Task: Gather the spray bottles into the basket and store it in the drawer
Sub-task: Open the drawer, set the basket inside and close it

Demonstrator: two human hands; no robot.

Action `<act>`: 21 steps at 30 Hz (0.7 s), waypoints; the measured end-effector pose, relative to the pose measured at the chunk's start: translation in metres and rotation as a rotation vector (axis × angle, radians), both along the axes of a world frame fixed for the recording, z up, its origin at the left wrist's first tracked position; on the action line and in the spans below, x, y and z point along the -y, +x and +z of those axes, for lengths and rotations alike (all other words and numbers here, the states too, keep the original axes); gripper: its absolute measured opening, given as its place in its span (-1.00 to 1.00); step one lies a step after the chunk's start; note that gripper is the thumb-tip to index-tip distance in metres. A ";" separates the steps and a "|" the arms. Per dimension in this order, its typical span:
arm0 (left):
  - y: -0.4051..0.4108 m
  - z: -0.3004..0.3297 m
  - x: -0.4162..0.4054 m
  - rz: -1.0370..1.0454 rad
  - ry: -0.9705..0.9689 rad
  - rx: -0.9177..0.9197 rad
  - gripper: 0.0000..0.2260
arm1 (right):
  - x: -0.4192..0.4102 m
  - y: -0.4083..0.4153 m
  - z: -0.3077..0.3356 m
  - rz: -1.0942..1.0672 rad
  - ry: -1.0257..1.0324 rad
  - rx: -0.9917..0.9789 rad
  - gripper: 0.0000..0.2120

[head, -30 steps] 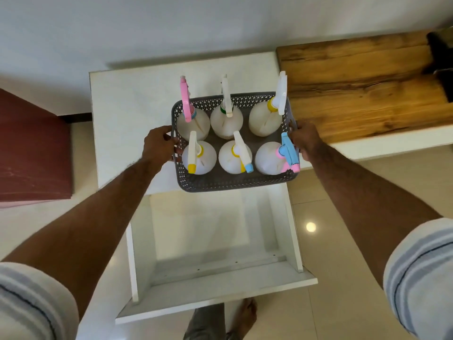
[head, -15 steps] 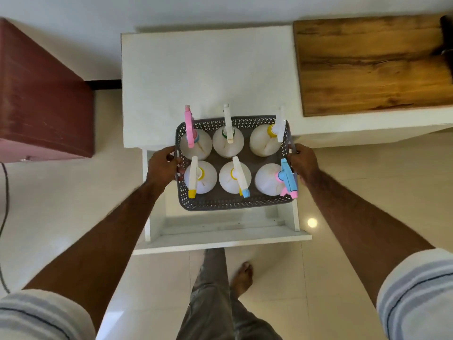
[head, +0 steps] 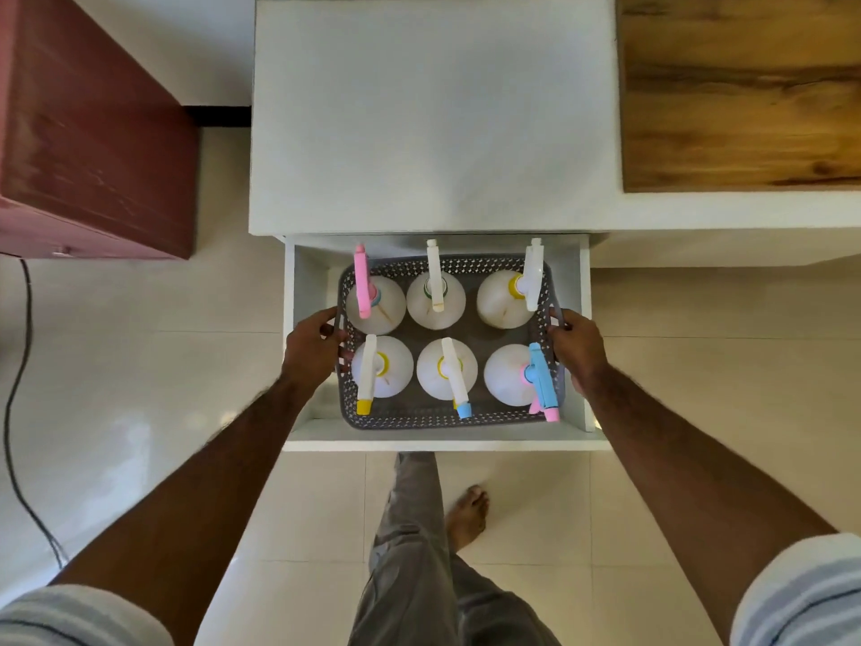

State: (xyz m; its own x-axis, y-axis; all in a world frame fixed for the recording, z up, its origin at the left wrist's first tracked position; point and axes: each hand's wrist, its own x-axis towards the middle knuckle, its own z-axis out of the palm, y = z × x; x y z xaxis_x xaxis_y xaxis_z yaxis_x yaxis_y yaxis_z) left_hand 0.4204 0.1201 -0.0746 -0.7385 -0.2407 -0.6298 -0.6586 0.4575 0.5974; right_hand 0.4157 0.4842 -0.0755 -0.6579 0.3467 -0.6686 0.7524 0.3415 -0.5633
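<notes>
Basket (head: 447, 414) sits between drawer (head: 438, 444) walls, long axis left-right; left hand (head: 311, 352) and right hand (head: 577, 348) grip its ends, possibly not yet seated.

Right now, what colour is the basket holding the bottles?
Grey, with a perforated pattern; the basket shows clearly in the head view.

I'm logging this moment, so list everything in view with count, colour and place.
white plastic spray bottles: six, heads pink, white, yellow or blue, two rows of three in the basket
grey perforated plastic basket: one, inside the drawer
open white drawer: one, under the cabinet top
white cabinet top: one, centre
wooden countertop: one, brown, upper right
dark red cabinet: one, upper left
black cable: one, left floor
left hand: gripping basket's left rim
right hand: gripping basket's right rim
bare foot: one, below drawer
</notes>
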 end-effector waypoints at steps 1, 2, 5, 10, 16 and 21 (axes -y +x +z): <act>-0.005 -0.010 -0.001 -0.002 0.001 -0.001 -0.64 | 0.001 -0.003 -0.014 0.002 0.005 -0.003 -0.84; -0.009 -0.022 -0.003 0.002 0.006 -0.006 -0.64 | 0.001 -0.006 -0.028 0.004 0.011 -0.006 -0.84; -0.020 -0.058 -0.007 0.028 0.011 -0.024 -0.62 | 0.000 -0.017 -0.072 0.008 0.020 -0.014 -0.78; -0.027 -0.119 -0.009 0.062 0.001 -0.019 -0.61 | 0.000 -0.030 -0.133 -0.003 -0.001 0.000 -0.83; -0.029 -0.166 -0.009 0.065 -0.033 0.016 -0.62 | 0.001 -0.030 -0.184 -0.015 -0.023 0.025 -0.84; -0.030 -0.181 -0.011 0.016 -0.051 0.037 -0.64 | 0.001 -0.022 -0.204 -0.054 -0.043 0.041 -0.85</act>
